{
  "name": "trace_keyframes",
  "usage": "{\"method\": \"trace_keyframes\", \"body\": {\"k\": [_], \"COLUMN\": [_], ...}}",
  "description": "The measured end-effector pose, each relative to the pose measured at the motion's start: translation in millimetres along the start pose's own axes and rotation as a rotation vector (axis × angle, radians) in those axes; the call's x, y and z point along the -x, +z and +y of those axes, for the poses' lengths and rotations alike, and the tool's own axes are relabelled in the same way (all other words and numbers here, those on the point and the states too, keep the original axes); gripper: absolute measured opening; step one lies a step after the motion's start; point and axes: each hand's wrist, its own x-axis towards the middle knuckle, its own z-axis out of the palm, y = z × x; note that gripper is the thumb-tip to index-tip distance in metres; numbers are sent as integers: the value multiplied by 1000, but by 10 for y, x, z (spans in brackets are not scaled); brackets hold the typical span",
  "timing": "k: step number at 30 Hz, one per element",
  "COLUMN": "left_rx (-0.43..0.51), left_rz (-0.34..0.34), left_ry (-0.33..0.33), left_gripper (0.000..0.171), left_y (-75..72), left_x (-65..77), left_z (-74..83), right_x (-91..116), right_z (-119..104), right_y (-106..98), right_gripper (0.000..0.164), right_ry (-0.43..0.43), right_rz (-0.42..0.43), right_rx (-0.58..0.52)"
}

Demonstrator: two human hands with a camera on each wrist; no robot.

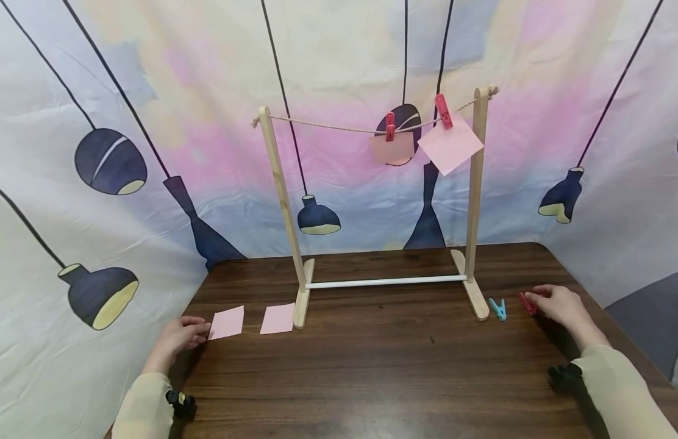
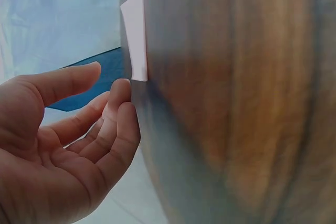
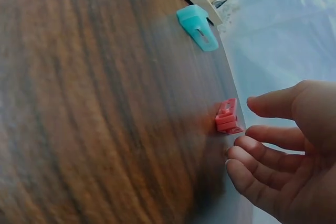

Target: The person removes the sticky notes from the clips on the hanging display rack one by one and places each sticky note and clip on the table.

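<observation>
At the table's left, my left hand (image 1: 181,339) is beside a square pink paper note (image 1: 227,322), fingertips right at its near edge. The left wrist view shows that thumb and fingers apart, with the note (image 2: 136,35) beyond the fingertips. A second pink note (image 1: 277,319) lies to the right, by the rack's left foot. On the right side, my right hand (image 1: 560,306) reaches to a red clothespin (image 1: 528,303) lying on the table. In the right wrist view, the thumb and relaxed fingers stand apart, close to the red clothespin (image 3: 229,116). A blue clothespin (image 1: 498,309) lies left of it.
A wooden rack (image 1: 476,195) stands at the back, with a white bar (image 1: 383,282) low across it. On its string (image 1: 328,127), two red clothespins (image 1: 390,126) hold two pink notes (image 1: 451,145). Behind the table (image 1: 372,366) hangs a cloth printed with lamps.
</observation>
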Motion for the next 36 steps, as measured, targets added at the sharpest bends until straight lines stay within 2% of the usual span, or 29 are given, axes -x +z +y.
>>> {"method": "trace_keyframes", "body": {"k": [3,7,14,19,25,36], "left_rx": [0,24,-48,-77,-101,-90], "left_rz": [0,-7,28,51,70,91], "left_ry": [8,34,169,248,303,414], "left_gripper": [45,47,53,55,56,52], "left_y": [-64,-169,-376,-475,-495,-445], "left_x": [13,26,39,30,6,39], "left_z": [87,235,536,740,1005,1519], "right_x": [-10,-9,-69,-100,-71,-105], "right_z": [-7,-53,-207,-378,-589,-1087], "right_y": [-45,-161,-516,-774,-957,-1188], "right_gripper": [59,55,51,51,56,60], "right_ry": [-11,-35,-115,-118,-112,-167], "right_rz": [7,58,214,274,286,334], "right_rx": [-10,-14,-53,-30,-40,-66]}}
